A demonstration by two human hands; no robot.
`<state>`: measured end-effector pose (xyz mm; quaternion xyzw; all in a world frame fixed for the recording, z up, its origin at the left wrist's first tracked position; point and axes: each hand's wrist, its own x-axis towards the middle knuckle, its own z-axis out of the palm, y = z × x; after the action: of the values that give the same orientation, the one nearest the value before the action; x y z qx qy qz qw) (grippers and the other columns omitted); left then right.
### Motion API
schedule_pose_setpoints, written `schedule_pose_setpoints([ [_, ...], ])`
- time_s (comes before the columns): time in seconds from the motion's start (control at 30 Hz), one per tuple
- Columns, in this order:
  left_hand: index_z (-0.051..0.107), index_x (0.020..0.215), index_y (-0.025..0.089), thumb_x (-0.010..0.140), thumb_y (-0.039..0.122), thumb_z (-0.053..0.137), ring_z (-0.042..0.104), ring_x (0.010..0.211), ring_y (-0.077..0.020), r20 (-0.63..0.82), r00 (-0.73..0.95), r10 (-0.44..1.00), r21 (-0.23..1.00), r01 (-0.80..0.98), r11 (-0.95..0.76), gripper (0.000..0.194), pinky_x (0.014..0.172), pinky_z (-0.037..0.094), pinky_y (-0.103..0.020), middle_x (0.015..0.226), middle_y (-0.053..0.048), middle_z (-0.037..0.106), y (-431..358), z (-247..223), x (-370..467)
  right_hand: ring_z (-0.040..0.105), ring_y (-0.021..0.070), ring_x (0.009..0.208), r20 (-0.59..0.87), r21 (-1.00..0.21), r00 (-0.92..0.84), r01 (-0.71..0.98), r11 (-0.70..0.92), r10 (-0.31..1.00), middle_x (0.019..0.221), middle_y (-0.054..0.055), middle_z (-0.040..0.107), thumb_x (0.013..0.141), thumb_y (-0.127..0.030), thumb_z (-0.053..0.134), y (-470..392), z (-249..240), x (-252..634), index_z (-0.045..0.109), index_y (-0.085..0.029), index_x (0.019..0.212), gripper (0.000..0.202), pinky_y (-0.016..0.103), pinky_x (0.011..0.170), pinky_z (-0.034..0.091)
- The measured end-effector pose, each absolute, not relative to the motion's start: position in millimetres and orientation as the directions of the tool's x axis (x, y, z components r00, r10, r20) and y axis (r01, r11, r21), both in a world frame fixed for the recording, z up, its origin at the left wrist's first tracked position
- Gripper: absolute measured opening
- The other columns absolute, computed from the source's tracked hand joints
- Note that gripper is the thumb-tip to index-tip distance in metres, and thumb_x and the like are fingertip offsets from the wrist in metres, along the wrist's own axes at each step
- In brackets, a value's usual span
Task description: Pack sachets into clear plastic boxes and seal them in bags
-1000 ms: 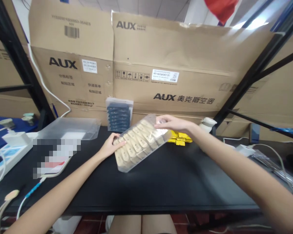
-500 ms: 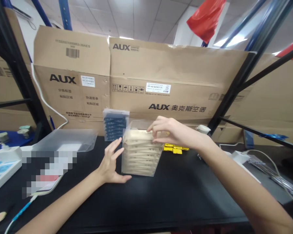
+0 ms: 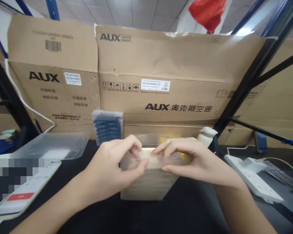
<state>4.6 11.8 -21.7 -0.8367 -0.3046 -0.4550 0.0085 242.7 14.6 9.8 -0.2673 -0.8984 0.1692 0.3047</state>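
While both hands meet above the black table [image 3: 192,211], they hold the top part of a clear plastic box [image 3: 146,190], which stands near the middle and contains beige packets. The left hand [image 3: 119,162] is nearly closed, its thumb and bent fingers gripping the top edge; the right hand [image 3: 192,159] also pinches this edge, with a small gap between thumb and fingers. Any writing on the packets is too blurred to read.

At the far side, a large cardboard sheet [image 3: 185,61] bears the brand AUX three times: at the upper middle, at the left, and at the right, where 奥克斯空调 follows it. A white label [image 3: 155,85] carries a code beginning with KFR-46G and the number 25, and to its left is a row of handling symbols [image 3: 120,86]. On the left part one reads 分拣标签, 快递面单 and 粘贴区域, beside a smaller label [image 3: 72,79] whose print I cannot read.

Behind the left hand stands another clear box with blue packets [image 3: 107,130]. A phone [image 3: 26,190] with a red button lies at the near left, and a white power strip [image 3: 254,178] lies at the right
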Motion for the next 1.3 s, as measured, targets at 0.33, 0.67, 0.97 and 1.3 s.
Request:
schedule_pose_setpoints([
  [0.33,0.06,0.098,0.024,0.082,0.02,0.065,0.065,0.097,-0.0209,0.812,0.164,0.56,0.49,0.331,-0.807,0.017,0.07,0.059,-0.029,0.101,-0.004,0.066,30.2,-18.1,-10.1,0.07,0.0176,0.084,0.612,-0.438,-0.472,0.466,0.769,0.635,0.093,0.001,0.073,0.081,-0.026,0.07,18.6,-2.2,235.5,0.071,-0.026,0.094,0.013,0.026,0.072,0.057],
  [0.67,0.068,0.106,0.026,0.087,0.022,0.058,0.07,0.092,-0.0211,0.566,0.483,0.668,0.578,0.345,-0.739,0.021,0.072,0.06,-0.028,0.104,-0.003,0.072,50.7,-19.5,-14.2,0.068,0.0219,0.097,0.738,-0.144,-0.486,0.564,0.813,0.468,0.1,0.0,0.073,0.083,-0.015,0.066,11.3,-10.7,229.4,0.069,-0.031,0.098,0.023,0.038,0.09,0.053],
  [0.97,0.069,0.106,0.026,0.089,0.021,0.055,0.07,0.079,-0.0177,0.598,0.504,0.623,0.458,0.423,-0.782,0.023,0.065,0.057,-0.024,0.095,0.0,0.074,36.4,-18.4,-8.6,0.069,0.0227,0.087,0.802,-0.175,-0.414,0.527,0.832,0.431,0.095,0.002,0.073,0.078,-0.021,0.073,4.3,-20.9,202.4,0.067,-0.028,0.103,0.026,0.037,0.076,0.057],
  [1.3,0.063,0.122,0.029,0.09,0.021,0.055,0.069,0.096,-0.0212,0.654,0.478,0.586,0.393,0.448,-0.803,0.034,0.08,0.056,-0.03,0.11,-0.002,0.072,24.8,-19.7,-6.2,0.068,0.0233,0.089,0.739,-0.322,-0.399,0.497,0.805,0.542,0.089,0.002,0.07,0.075,-0.024,0.076,2.4,-17.4,211.8,0.066,-0.028,0.096,0.023,0.039,0.08,0.057],
])
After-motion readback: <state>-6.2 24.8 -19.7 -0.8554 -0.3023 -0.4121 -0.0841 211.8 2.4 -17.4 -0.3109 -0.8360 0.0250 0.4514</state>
